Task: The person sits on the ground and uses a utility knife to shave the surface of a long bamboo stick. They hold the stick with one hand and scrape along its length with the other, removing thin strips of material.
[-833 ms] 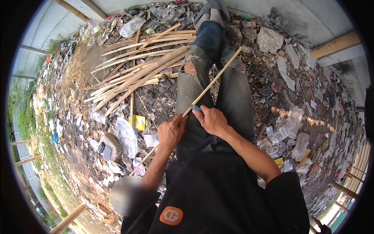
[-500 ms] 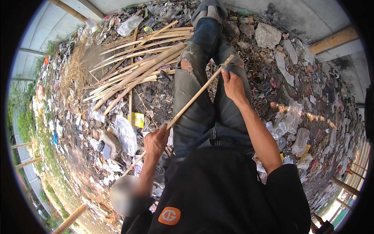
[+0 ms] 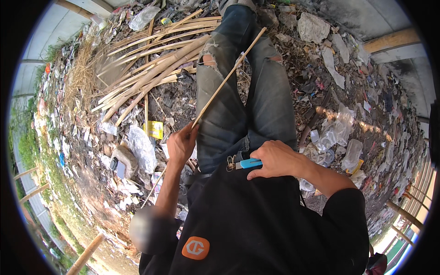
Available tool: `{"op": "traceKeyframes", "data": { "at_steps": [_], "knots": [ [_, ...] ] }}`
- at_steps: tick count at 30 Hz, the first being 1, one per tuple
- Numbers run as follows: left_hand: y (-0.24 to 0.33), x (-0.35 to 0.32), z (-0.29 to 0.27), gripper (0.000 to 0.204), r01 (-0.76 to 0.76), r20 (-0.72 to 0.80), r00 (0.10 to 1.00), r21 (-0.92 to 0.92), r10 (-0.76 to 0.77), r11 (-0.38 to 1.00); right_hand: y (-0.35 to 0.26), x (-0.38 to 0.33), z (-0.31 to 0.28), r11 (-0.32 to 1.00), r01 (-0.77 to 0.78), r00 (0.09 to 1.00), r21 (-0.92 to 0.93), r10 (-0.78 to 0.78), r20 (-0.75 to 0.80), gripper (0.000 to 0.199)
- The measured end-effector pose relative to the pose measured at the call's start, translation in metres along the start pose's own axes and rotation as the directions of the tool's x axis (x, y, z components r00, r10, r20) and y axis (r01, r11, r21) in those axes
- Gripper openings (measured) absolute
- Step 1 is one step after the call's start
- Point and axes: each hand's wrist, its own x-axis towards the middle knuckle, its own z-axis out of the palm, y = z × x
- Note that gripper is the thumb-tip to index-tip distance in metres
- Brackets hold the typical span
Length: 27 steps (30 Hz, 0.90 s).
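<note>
My left hand [image 3: 182,144] is closed around a long thin bamboo strip [image 3: 231,73]. The strip slants across my thighs, its far end above my knees and its near end passing down by my left forearm. Over my lap, my right hand [image 3: 275,160] grips a light-blue utility knife [image 3: 250,163], which points left. Thin curled shavings [image 3: 231,162] show at the knife's tip, against my black shirt. The knife and the bamboo strip are apart. My outstretched legs wear torn jeans [image 3: 270,101].
A pile of split bamboo strips [image 3: 153,75] lies to the left of my legs. Plastic scraps and litter cover the ground. A stone [image 3: 124,160] sits at the left with a phone-like flat object [image 3: 121,170] on it. Grey walls [image 3: 380,18] stand beyond.
My right hand has come back from the strip's far end to my lap, bringing the utility knife into plain view. My left hand keeps the strip, whose far end now points farther forward.
</note>
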Motion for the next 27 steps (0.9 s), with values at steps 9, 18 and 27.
{"op": "traceKeyframes", "data": {
  "at_steps": [9,18,27],
  "knots": [
    [0.013,0.016,-0.002,0.028,0.028,0.064,0.998,0.028,-0.029,0.999,0.031,0.006,-0.085,0.957,0.230,0.678,0.176,-0.027,-0.735,0.019],
    [0.033,0.020,-0.008,0.035,0.103,0.144,0.983,0.066,-0.111,0.993,0.073,0.065,-0.062,0.968,0.110,0.940,0.227,-0.028,-0.340,0.059],
    [0.033,0.011,0.003,0.039,0.109,0.086,0.989,0.100,-0.117,0.989,0.036,0.136,0.002,0.993,-0.079,0.849,0.085,0.111,-0.516,0.063]
  ]
}}
